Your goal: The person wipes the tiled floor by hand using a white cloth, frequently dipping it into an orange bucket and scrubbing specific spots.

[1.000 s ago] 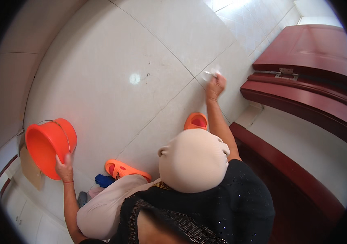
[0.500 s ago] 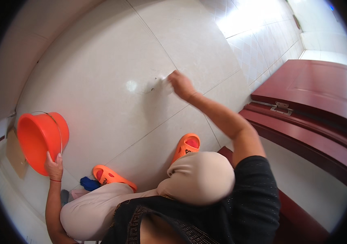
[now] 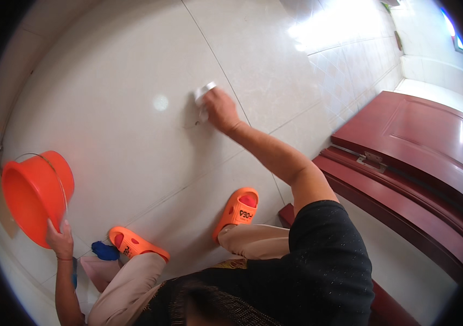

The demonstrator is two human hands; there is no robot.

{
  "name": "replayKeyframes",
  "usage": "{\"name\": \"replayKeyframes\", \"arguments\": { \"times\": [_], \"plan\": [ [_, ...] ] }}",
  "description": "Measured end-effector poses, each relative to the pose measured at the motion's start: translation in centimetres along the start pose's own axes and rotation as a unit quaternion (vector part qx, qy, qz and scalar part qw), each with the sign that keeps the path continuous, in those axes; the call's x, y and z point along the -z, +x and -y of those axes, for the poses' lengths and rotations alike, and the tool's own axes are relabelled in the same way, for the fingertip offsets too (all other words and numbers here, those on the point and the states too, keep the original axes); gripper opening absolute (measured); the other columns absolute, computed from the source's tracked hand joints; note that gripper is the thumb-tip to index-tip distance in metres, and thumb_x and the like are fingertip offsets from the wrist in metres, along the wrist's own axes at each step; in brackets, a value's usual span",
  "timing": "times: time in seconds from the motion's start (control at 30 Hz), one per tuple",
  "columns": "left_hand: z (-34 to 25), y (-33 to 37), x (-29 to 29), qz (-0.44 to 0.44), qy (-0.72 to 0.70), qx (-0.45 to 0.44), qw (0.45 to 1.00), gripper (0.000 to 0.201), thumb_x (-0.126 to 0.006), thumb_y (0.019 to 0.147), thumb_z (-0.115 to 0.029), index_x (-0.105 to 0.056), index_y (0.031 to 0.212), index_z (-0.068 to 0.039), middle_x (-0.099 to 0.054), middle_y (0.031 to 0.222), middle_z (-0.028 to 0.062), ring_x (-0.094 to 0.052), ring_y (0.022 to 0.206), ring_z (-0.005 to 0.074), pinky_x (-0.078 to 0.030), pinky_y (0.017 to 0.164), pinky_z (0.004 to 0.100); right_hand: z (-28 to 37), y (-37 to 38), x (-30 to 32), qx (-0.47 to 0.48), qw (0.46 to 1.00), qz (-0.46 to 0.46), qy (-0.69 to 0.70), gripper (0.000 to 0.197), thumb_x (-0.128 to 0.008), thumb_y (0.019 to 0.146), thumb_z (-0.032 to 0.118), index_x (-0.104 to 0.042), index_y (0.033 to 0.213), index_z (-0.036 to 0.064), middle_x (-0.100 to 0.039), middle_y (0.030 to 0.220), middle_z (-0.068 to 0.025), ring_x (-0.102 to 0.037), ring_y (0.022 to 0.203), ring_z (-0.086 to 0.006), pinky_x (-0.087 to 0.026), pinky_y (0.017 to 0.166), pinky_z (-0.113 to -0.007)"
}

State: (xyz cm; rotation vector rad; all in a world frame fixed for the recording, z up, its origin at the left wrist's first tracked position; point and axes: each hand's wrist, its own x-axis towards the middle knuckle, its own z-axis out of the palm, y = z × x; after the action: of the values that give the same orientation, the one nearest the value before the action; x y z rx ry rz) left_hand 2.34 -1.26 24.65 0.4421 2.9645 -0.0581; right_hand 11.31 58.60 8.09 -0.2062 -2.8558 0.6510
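My right hand (image 3: 222, 110) reaches out over the pale tiled floor, its fingers closed round a crumpled white tissue (image 3: 204, 91). Whether this is paper or thin cloth is hard to tell. Just below the fingers lies a small dark speck (image 3: 197, 123) on the tile. At the left, my left hand (image 3: 60, 240) grips the rim of an orange bucket (image 3: 58, 171). The bucket is tilted with its mouth toward the left, and its thin wire handle (image 3: 62, 187) hangs across the side. No contents show inside it.
Orange slides (image 3: 237, 211) are on my feet. By the left foot lie a blue cloth (image 3: 105, 250) and a pinkish piece (image 3: 100, 271). A dark red door (image 3: 405, 136) and its frame (image 3: 389, 190) stand at the right. Bright light glares off the far tiles (image 3: 340, 27).
My right hand has swept left and slightly up in the view with the white tissue. The bucket, with my left hand on it, sits farther left in view. My right knee no longer bulges in front.
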Motion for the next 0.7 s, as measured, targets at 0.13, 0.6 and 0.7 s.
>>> {"name": "replayKeyframes", "arguments": {
  "times": [0.13,0.6,0.7],
  "plan": [
    [0.5,0.0,1.1,-0.035,-0.008,-0.07,0.997,0.051,-0.063,0.078,-0.021,-0.047,0.112,0.012,-0.057,0.101,0.0298,-0.056,0.092,0.0434,-0.046,0.079,0.044,-3.2,3.3,3.1,-0.008,0.985,-0.173,0.01,0.018,-0.049,0.072,-0.005,-0.055,0.085,0.0065,-0.054,0.085,-0.0122,-0.053,0.078,-0.0312,-0.044,0.066,-0.04],
    [-0.2,1.4,1.9,-0.03,-0.033,-0.073,0.996,0.036,-0.06,0.08,-0.015,-0.052,0.106,0.009,-0.059,0.095,0.0259,-0.057,0.086,0.0419,-0.047,0.074,0.0425,-3.7,2.4,1.7,0.034,0.997,-0.058,-0.034,0.015,-0.052,0.072,0.001,-0.056,0.085,0.0072,-0.053,0.082,-0.0133,-0.053,0.08,-0.0311,-0.044,0.07,-0.041],
    [-0.1,1.6,1.9,-0.025,-0.036,-0.069,0.997,0.036,-0.06,0.079,-0.014,-0.052,0.106,0.009,-0.059,0.095,0.026,-0.057,0.086,0.042,-0.046,0.074,0.0425,-4.1,2.9,2.7,0.067,0.995,-0.059,0.032,0.017,-0.056,0.071,0.0,-0.057,0.086,0.0081,-0.056,0.09,-0.0118,-0.055,0.087,-0.0292,-0.045,0.075,-0.04]
  ]
}}
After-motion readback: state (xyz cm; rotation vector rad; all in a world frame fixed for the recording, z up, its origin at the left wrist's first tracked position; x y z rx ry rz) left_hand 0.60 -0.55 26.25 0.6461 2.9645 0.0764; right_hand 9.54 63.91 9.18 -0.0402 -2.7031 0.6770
